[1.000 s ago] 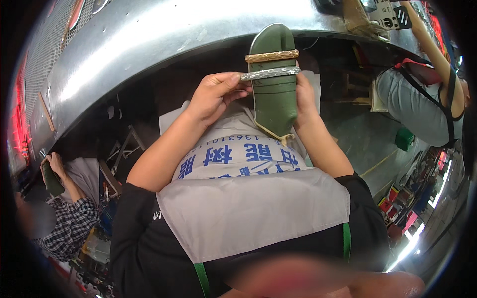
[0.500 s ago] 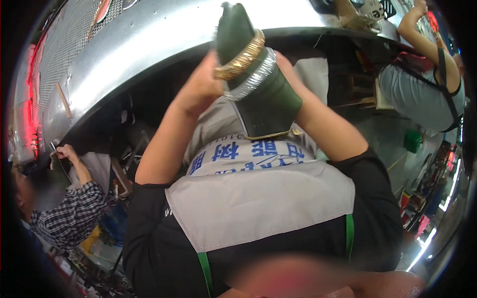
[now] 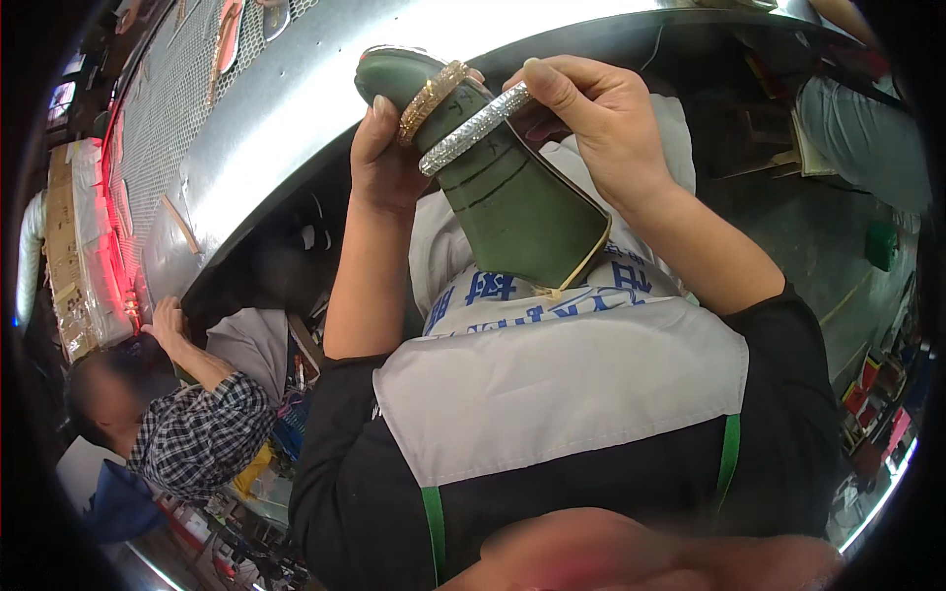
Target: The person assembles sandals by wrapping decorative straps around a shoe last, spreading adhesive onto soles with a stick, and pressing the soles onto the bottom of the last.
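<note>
A dark green shoe last (image 3: 527, 212), marked with dark lines, is held tilted above my lap. A gold glittery strap (image 3: 432, 103) and a silver glittery strap (image 3: 473, 130) cross over it. My left hand (image 3: 384, 163) grips the last's left side near the gold strap, thumb up and other fingers hidden behind it. On the other side, my right hand (image 3: 613, 123) pinches the upper right end of the silver strap between thumb and fingers. A pale edging runs along the last's right side and lower end.
Beyond my hands curves a shiny metal bench (image 3: 296, 108); a perforated rack (image 3: 182, 108) at its left holds sandal parts. A person in a checked shirt (image 3: 202, 433) works on my left. Another person's grey clothing (image 3: 867, 138) shows at right. A green container (image 3: 882, 244) stands on the floor.
The last has turned and tilted, so its marked surface now shows. My right hand has come from behind it to the silver strap's end. The whole view has shifted.
</note>
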The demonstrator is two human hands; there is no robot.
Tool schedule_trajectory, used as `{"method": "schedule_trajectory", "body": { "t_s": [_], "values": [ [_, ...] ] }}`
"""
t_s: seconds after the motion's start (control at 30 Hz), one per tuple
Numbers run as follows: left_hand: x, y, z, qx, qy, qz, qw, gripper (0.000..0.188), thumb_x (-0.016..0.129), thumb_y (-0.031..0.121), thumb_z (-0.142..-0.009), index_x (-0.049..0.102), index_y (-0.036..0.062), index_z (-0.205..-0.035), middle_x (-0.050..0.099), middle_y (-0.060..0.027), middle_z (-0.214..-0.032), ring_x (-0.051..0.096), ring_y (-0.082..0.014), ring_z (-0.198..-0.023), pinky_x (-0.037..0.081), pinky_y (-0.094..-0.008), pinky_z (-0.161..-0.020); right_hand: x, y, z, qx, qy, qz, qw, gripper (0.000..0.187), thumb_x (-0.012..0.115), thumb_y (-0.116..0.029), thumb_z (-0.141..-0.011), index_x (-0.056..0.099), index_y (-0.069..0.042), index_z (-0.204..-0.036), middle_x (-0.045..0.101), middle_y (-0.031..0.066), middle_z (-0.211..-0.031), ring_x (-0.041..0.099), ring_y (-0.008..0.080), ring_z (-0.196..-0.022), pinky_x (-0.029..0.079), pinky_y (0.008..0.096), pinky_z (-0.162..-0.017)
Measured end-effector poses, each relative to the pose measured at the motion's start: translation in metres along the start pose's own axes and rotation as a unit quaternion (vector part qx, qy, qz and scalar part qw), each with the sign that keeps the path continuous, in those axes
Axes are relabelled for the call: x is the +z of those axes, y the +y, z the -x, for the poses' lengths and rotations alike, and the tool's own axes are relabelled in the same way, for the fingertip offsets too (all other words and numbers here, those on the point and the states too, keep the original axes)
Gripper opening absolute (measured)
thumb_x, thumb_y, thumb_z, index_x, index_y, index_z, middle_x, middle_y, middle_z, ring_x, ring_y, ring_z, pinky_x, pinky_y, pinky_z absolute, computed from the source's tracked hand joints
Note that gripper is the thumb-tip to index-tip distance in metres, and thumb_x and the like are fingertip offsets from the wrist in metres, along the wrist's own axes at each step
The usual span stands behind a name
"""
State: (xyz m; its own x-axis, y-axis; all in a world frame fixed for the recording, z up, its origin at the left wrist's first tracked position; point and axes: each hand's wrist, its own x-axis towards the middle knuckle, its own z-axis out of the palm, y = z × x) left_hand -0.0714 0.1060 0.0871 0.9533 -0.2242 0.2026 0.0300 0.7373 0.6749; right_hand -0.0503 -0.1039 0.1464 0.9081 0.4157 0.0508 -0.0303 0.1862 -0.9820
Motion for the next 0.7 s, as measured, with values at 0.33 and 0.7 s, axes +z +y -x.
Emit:
{"method": "schedule_trajectory", "body": {
  "t_s": [0.33, 0.7],
  "values": [
    [0.018, -0.004, -0.004, 0.006, 0.040, -0.012, 0.999, 0.079, 0.070, 0.052, -0.078, 0.040, 0.0040, -0.134, 0.058, -0.0216, -0.113, 0.062, -0.0282, -0.099, 0.053, -0.0397, -0.088, -0.011, 0.038, -0.010, 0.133, -0.097, -0.169, 0.972, 0.037, 0.061, -0.036, -0.092, 0.066, -0.003, -0.108, 0.068, 0.0089, -0.094, 0.066, 0.0124, -0.085, 0.054, 0.0254, -0.070],
    [0.033, -0.052, -0.050, -0.181, 0.025, -0.018, 0.983, 0.052, 0.065, 0.038, -0.088, 0.053, -0.0011, -0.120, 0.059, -0.0201, -0.121, 0.061, -0.0282, -0.107, 0.049, -0.0406, -0.093, -0.069, 0.078, 0.025, 0.265, -0.100, -0.410, 0.867, 0.058, 0.052, -0.043, -0.095, 0.040, -0.007, -0.138, 0.061, 0.0151, -0.117, 0.062, 0.0254, -0.105, 0.052, 0.0365, -0.089]
  ]
}}
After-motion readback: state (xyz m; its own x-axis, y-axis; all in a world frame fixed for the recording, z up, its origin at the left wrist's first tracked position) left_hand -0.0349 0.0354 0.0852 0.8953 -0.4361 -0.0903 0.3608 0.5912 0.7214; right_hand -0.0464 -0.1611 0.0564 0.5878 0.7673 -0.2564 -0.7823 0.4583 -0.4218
